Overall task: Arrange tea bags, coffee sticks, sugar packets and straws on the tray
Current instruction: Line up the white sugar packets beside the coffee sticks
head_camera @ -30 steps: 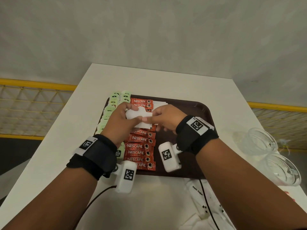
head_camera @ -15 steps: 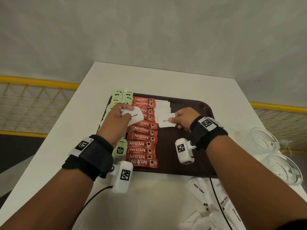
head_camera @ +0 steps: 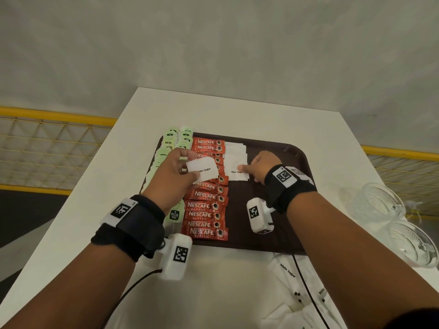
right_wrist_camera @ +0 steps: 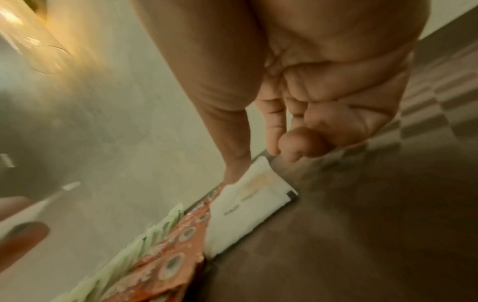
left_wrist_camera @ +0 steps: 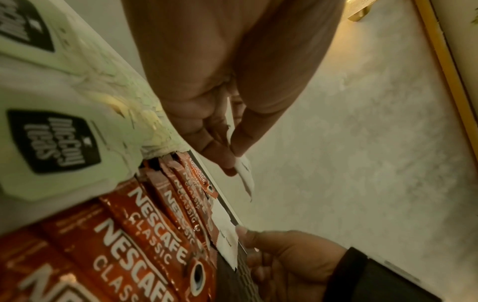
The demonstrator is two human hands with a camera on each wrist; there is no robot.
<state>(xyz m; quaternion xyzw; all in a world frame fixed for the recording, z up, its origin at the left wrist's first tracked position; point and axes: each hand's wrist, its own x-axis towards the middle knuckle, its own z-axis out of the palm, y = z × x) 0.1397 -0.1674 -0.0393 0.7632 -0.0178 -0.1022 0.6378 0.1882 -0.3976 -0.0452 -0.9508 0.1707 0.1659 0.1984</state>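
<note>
A dark brown tray (head_camera: 240, 210) holds a column of green tea bags (head_camera: 174, 214), a column of red coffee sticks (head_camera: 204, 207) and a short row of white sugar packets (head_camera: 235, 150). My left hand (head_camera: 190, 172) hovers over the coffee sticks and pinches a white sugar packet (head_camera: 203, 170) between thumb and fingers; the left wrist view shows this sugar packet (left_wrist_camera: 244, 175) edge-on. My right hand (head_camera: 248, 174) holds another sugar packet (head_camera: 234, 172) down at the near end of the sugar row, thumb on top and fingers curled at its right edge. No straws are in view.
Loose white sugar packets (head_camera: 287, 271) lie on the white table in front of the tray, at the right. Two clear glass bowls (head_camera: 384, 203) stand near the table's right edge. A yellow railing (head_camera: 59, 119) runs behind the table on both sides.
A second ago both hands met on the packets above the coffee sticks. My right hand has carried one packet right and down onto the sugar row. My left hand stays put, still holding a packet.
</note>
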